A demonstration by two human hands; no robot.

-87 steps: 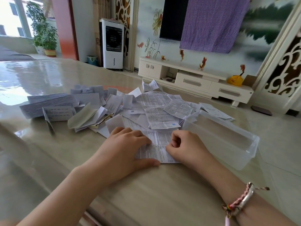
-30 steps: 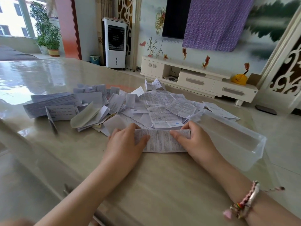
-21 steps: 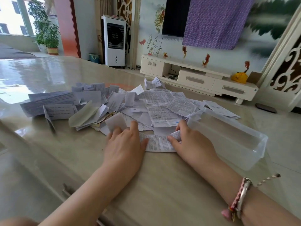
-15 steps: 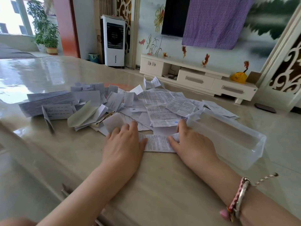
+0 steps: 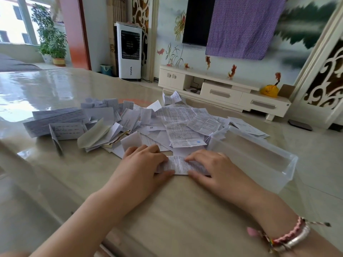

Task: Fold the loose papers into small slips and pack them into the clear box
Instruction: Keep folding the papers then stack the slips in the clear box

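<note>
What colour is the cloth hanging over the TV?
Purple, with a fine pale speckled pattern. The cloth shows in the head view, draped over the TV.

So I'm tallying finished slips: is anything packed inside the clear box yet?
No, the clear box shows only its bare see-through walls and floor, with no slip inside.
</note>
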